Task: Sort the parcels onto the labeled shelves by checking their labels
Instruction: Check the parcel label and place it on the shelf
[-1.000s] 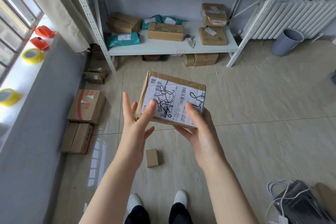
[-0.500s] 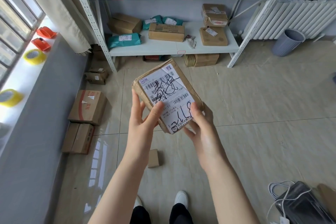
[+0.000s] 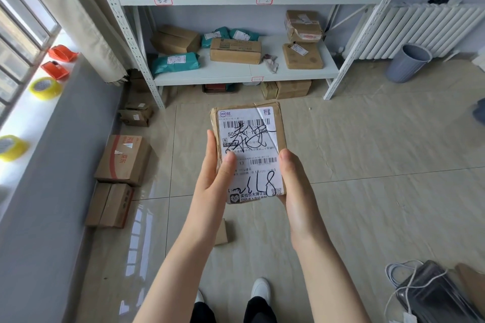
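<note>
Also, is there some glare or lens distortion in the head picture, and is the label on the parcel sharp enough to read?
Head view: window glare streaks the glossy floor at left; the wide lens bows the shelf uprights; the parcel label is fairly sharp, its handwriting and barcodes legible, the small print not.

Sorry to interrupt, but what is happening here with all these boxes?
A person is sorting parcels. Both hands, the left hand and right hand, hold a flat cardboard parcel label-up for reading. The shelf unit ahead already holds several parcels; more boxes sit on the floor by the wall.
</note>
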